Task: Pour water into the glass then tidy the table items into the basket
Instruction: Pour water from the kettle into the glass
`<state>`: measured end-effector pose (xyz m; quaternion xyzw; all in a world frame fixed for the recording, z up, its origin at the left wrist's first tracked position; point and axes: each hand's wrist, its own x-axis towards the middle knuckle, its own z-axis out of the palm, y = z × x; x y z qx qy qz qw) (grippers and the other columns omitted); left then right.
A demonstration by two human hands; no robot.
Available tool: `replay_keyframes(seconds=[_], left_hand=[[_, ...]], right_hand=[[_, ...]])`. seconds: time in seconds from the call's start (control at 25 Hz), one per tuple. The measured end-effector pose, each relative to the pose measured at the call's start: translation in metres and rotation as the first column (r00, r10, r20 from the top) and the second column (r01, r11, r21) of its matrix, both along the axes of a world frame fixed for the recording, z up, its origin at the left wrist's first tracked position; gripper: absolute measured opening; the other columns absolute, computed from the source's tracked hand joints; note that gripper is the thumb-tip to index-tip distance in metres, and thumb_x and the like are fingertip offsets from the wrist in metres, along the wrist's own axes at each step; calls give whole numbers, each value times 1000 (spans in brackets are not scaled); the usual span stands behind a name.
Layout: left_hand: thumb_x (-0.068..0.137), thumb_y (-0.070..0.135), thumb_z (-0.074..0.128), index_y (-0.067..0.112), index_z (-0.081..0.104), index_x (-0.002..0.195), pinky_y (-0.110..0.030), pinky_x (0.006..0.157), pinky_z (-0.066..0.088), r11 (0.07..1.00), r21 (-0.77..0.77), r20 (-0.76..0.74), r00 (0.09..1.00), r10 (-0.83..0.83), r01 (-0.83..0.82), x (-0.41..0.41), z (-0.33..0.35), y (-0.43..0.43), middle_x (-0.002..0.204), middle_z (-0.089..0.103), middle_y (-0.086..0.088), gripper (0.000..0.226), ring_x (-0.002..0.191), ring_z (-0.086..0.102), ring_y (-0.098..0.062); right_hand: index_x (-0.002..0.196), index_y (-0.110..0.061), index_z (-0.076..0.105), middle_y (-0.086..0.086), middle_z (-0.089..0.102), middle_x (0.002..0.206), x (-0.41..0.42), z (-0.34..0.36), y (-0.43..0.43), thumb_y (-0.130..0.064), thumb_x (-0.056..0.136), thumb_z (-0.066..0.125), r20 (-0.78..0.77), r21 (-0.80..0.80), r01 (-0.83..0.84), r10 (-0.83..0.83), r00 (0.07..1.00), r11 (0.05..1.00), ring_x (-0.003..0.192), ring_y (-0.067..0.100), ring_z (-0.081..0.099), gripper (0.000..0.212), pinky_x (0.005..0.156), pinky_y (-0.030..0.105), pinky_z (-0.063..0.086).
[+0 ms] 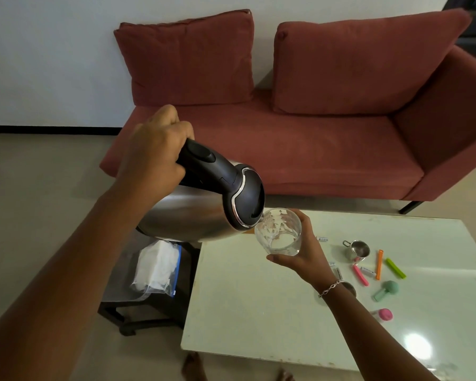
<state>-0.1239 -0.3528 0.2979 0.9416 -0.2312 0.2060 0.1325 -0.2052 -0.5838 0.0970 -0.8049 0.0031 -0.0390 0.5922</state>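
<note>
The pouring step is under way. The left hand [154, 149] is gripping the black handle of the steel electric kettle [193, 213], fingers wrapped round it, and is tipping the kettle so its spout is meeting the rim of the patterned glass [279, 232]. The right hand [300, 259] is cupping the glass from below and behind, holding it in the air just above the near-left part of the pale surface [245, 312]. Only a little water seems to be lying in the bottom, so the glass looks far from full.

The next move probably calls for levelling the kettle once the glass is filling up, then setting both down before gathering the small items.

Those are lying to the right: a small steel cup [359, 250], orange [379, 264], green [395, 268] and pink [360, 274] clips, and a teal mushroom-shaped piece [385, 290]. No basket is showing. A dark stool [149, 317] carrying a plastic bag [157, 266] is standing just beside the surface, beneath the kettle.
</note>
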Motion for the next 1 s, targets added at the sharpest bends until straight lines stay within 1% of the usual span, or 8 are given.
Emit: replay_keyframes(seconds=[0.08,0.24,0.36,0.48,0.68,0.76,0.88,1.0], left_hand=[[58,-22,56,-3,57,76,-35,61,31,1000,16,9,1000,-8,8,-2,1,-2,81,37,-7,27,70,38,-24],[57,-23,57,-4,58,77,-35,61,30,999,40,29,1000,-13,11,-3,6,-5,81,36,-8,28,69,35,-23],[56,-23,58,-4,58,77,-35,62,28,998,61,37,999,-23,21,-3,9,-6,81,35,-7,28,68,33,-22],[57,-22,59,-4,59,78,-35,64,28,997,73,43,999,-24,21,-4,12,-7,81,35,-7,28,69,32,-22],[58,-20,61,-3,59,78,-35,64,28,996,92,48,999,-16,11,-5,13,-8,81,43,-14,26,69,32,-21],[59,-19,61,-3,59,78,-35,64,28,995,102,52,998,-21,15,-6,13,-9,81,40,-10,26,69,32,-21],[58,-18,62,-2,59,79,-36,65,28,993,116,58,998,-27,20,-6,15,-9,81,36,-6,26,68,32,-21],[58,-18,63,-2,59,79,-36,64,29,991,134,59,998,-25,17,-6,15,-10,80,39,-8,26,68,31,-21]], right_hand=[[113,-40,33,-20,44,116,-1,0,0,-4,55,85,-2,-2,-1,1,1000,1000,110,-2,47,86,82,1,41],[112,-42,32,-23,43,116,-1,0,2,-6,55,86,-8,-16,-4,4,1000,1000,111,-1,46,86,82,1,41],[112,-43,33,-22,43,117,-1,-1,2,-7,55,86,-6,-17,4,-4,1000,1000,111,0,46,86,85,7,41],[112,-44,32,-19,44,117,-3,-3,2,-7,54,86,4,-20,14,-14,1000,1000,111,7,47,87,87,12,39],[112,-45,33,-17,46,117,-4,-3,2,-7,54,86,-2,-19,20,-20,1000,1000,111,8,47,88,87,13,40],[112,-44,33,-15,46,117,-4,-3,2,-8,54,86,-8,-18,19,-19,1000,1000,111,6,47,87,87,12,40],[112,-44,32,-18,45,116,-6,-3,3,-8,55,86,-15,-25,20,-20,1000,999,110,5,46,86,86,10,40],[115,-39,31,-8,46,119,-7,-2,4,-7,55,86,-22,-15,21,-21,1000,1000,112,12,46,87,86,10,39]])
